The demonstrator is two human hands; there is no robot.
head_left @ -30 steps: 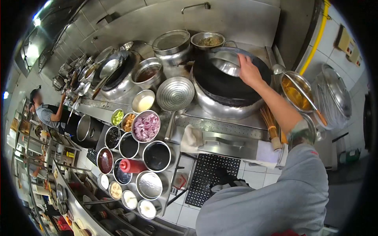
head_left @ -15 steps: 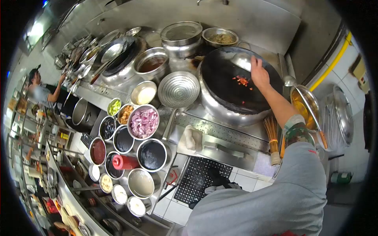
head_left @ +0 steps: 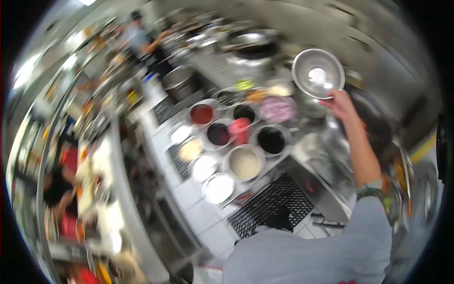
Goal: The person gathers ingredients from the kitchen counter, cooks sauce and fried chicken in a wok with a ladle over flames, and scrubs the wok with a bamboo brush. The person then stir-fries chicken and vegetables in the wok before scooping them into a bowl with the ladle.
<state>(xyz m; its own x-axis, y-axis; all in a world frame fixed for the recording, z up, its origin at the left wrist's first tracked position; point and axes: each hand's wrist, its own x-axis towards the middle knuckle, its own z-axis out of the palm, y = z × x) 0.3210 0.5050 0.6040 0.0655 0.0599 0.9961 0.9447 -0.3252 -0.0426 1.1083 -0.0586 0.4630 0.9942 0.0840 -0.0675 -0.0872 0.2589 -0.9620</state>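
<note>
My right hand grips the rim of a round metal bowl, its inside turned toward the camera. The bowl hangs in the air left of the dark wok, which is partly hidden behind my forearm. Below and left of the bowl are metal containers: chopped purple onion, dark sauce, red sauce and a pale liquid. A red squeeze bottle lies among them. My left hand is out of view. Motion blurs much of the picture.
A co-worker stands at the far end of the stove line, near a large pot. A long counter runs along the left, with other people beyond it. A black perforated mat lies on the tiled floor.
The view has swung left. My right hand has lifted the bowl away from the wok and tilted it. Red bits appeared in the wok between the two earlier frames.
</note>
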